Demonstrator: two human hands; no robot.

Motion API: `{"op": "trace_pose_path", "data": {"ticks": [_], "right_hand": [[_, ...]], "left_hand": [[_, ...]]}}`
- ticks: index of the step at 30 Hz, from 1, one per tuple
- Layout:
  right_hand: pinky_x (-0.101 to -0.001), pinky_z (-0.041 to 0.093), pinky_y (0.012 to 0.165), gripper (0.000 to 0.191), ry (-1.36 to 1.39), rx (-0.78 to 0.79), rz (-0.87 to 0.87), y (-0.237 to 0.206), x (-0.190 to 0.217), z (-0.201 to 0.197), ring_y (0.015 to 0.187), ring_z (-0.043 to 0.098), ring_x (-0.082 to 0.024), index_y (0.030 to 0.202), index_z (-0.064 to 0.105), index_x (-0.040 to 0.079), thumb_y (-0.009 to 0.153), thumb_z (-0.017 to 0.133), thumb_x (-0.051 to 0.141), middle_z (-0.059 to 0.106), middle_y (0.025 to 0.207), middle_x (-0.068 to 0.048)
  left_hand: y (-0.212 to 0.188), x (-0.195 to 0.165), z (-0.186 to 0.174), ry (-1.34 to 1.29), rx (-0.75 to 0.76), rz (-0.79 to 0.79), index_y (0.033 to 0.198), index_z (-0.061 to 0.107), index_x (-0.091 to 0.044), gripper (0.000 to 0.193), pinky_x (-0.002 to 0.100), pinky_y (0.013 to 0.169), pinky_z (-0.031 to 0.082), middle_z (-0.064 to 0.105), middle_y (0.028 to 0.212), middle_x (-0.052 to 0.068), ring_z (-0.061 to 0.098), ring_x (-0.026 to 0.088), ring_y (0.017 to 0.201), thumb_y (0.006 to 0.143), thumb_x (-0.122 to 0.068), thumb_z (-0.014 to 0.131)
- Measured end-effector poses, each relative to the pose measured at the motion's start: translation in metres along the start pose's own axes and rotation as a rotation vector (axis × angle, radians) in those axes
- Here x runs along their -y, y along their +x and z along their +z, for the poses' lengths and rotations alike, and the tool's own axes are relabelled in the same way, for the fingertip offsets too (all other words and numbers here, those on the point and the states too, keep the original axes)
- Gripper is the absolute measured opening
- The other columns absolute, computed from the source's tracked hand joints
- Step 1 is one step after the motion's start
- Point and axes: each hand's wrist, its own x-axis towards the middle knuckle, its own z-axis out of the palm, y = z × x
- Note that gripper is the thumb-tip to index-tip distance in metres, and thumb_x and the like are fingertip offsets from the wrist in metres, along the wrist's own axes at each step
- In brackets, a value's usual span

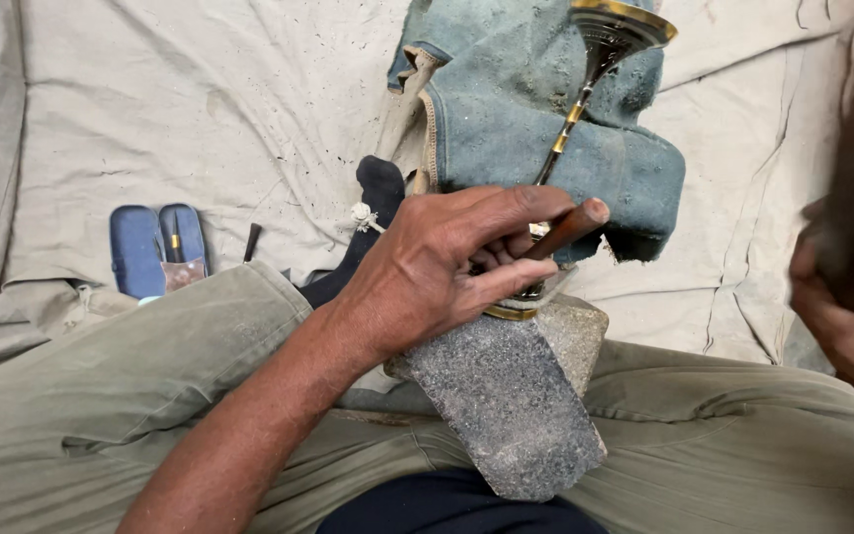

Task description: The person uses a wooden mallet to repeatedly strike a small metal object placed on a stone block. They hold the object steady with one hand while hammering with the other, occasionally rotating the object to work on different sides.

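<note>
My left hand (447, 267) grips a short brown rod-like punch (567, 229), its blunt end pointing up to the right. The same hand presses against a dark metal stemmed piece with brass bands (585, 94), whose brass-rimmed base (511, 312) rests on a grey stone block (511, 405) between my legs. Its flared cup leans on a folded blue-grey cloth pad (536, 119). My right hand (847, 267) is raised at the right edge, blurred; whether it holds anything cannot be told.
A pale canvas sheet (200, 109) covers the ground. An open blue case (158, 249) with a small tool lies at the left, a dark sock-like cloth (373, 213) beside my hand. My olive trouser legs (111, 396) frame the stone.
</note>
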Motion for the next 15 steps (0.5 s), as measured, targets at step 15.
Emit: {"op": "trace_pose_path", "data": {"ticks": [15], "right_hand": [[-0.0278,0.056,0.064,0.019,0.272,-0.052,-0.092,0.01,0.0,-0.022,0.065,0.062,-0.011,0.116,0.059,0.01,0.099,0.067,0.005,0.06,0.083,-0.002]], "left_hand": [[0.006,-0.017,-0.003,0.059,0.002,-0.108,0.139,0.062,-0.017,0.052,0.026,0.078,0.069,0.076,0.112,0.003,0.077,0.01,0.087,0.091,-0.021,0.083]]}}
